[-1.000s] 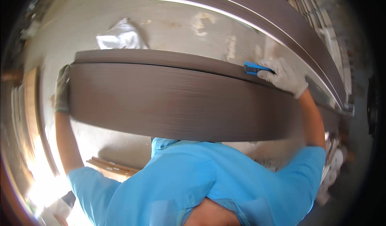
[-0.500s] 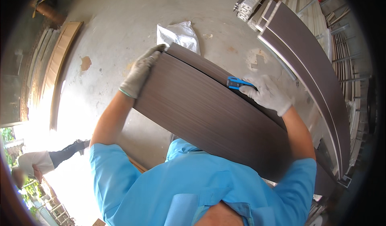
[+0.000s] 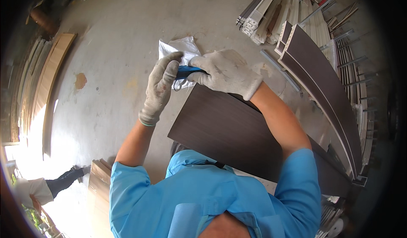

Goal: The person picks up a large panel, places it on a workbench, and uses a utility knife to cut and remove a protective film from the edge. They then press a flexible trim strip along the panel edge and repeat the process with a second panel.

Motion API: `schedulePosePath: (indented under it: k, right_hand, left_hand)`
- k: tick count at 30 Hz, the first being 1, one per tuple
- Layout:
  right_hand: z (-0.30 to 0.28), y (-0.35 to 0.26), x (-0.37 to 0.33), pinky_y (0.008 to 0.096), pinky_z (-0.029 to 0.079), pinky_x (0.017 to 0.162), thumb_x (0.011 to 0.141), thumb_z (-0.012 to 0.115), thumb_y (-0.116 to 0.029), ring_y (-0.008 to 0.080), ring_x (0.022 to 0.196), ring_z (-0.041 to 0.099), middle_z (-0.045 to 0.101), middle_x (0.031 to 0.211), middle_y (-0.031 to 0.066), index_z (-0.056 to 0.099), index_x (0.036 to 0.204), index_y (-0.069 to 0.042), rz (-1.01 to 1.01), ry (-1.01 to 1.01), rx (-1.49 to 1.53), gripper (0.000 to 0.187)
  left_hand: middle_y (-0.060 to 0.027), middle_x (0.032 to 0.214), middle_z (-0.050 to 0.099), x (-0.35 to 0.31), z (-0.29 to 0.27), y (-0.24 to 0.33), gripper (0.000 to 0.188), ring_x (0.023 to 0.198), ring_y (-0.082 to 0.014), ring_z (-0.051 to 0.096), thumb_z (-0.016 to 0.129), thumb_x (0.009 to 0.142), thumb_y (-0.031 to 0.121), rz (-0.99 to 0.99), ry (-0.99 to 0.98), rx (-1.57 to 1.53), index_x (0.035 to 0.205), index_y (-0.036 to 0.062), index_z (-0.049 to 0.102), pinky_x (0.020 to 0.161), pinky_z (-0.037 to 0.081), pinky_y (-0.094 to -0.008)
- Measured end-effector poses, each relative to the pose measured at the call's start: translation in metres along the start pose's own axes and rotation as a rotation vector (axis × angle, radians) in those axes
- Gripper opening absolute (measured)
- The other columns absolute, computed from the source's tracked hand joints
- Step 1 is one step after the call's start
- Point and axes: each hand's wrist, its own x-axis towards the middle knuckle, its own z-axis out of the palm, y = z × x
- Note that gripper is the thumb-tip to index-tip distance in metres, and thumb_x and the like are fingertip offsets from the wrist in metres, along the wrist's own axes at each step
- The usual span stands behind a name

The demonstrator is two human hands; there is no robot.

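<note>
Both my hands wear pale grey work gloves and meet over the far end of a dark brown wood-grain board [image 3: 224,125]. My right hand [image 3: 227,70] is closed around a small blue-and-black hand tool [image 3: 186,72] whose exact kind I cannot make out. At the tool's left end, the thumb and fingers of my left hand [image 3: 157,87] pinch together on it. Below the tool hangs a thin grey loop [image 3: 180,85], perhaps a curled strip. The board slants from beyond my hands toward my right side, partly covered by my right forearm.
A white plastic sack [image 3: 188,47] lies on the concrete floor beyond my hands. Along the right stand long dark panels [image 3: 322,72] and racked strips [image 3: 254,26]. Wooden panels [image 3: 57,72] lean at the left. A person [image 3: 38,191] is at the lower left.
My left hand has let go of the board's far left corner and come to the tool. My right hand has carried the tool up and left off the board's long edge.
</note>
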Motion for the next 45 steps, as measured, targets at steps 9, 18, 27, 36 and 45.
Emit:
schedulePosePath:
  k: [9, 18, 27, 36, 45]
  right_hand:
    - [-0.07, -0.04, -0.104, 0.038, 0.057, 0.076, 0.087, 0.074, -0.044, 0.0218, 0.102, 0.064, 0.067, 0.104, 0.0074, 0.066, 0.12, -0.011, -0.036, 0.696, -0.383, 0.048]
    - [0.011, -0.119, -0.147, 0.0336, 0.052, 0.094, 0.098, 0.067, -0.028, 0.0167, 0.105, 0.062, 0.063, 0.118, 0.0117, 0.047, 0.142, 0.001, 0.471, 0.786, 0.85, 0.056]
    - [0.055, -0.164, -0.075, 0.0304, 0.054, 0.065, 0.106, 0.049, -0.033, 0.0191, 0.077, 0.066, 0.065, 0.095, 0.0132, 0.047, 0.14, -0.003, 0.582, 1.262, 1.055, 0.045]
    - [0.098, -0.232, -0.008, 0.0286, 0.057, 0.075, 0.105, 0.053, -0.023, 0.0177, 0.09, 0.066, 0.063, 0.108, 0.0117, 0.037, 0.145, -0.006, 0.75, 1.243, 1.502, 0.047]
    - [0.151, -0.229, 0.01, 0.0277, 0.054, 0.069, 0.105, 0.054, -0.027, 0.0137, 0.08, 0.062, 0.062, 0.095, 0.0086, 0.047, 0.13, -0.004, 0.904, 1.071, 1.572, 0.035]
  left_hand:
    - [-0.0132, 0.096, 0.069, -0.037, 0.027, 0.03, 0.046, 0.075, -0.0195, 0.071, 0.052, 0.105, 0.038, -0.392, -0.409, -0.769, 0.124, -0.0028, 0.058, 0.065, 0.061, -0.0291]
    - [-0.011, 0.102, 0.066, -0.051, 0.074, 0.062, 0.042, 0.087, -0.0189, 0.07, 0.051, 0.106, 0.034, -0.468, -0.688, -1.057, 0.131, 0.0003, 0.048, 0.081, 0.061, -0.0326]
    - [-0.0084, 0.108, 0.068, 0.06, -0.023, -0.048, 0.038, 0.098, -0.0129, 0.065, 0.064, 0.101, 0.033, -0.199, -0.778, -0.389, 0.116, -0.0024, 0.063, 0.087, 0.051, -0.0264]
    - [-0.0115, 0.122, 0.064, 0.069, -0.015, -0.1, 0.053, 0.114, -0.0181, 0.059, 0.061, 0.102, 0.035, -0.141, -1.065, -0.436, 0.138, -0.0022, 0.052, 0.091, 0.048, -0.0298]
    - [-0.0052, 0.092, 0.067, 0.081, -0.064, -0.114, 0.057, 0.082, -0.0123, 0.062, 0.055, 0.102, 0.049, -0.33, -1.335, -0.387, 0.13, -0.0008, 0.059, 0.069, 0.043, -0.0248]
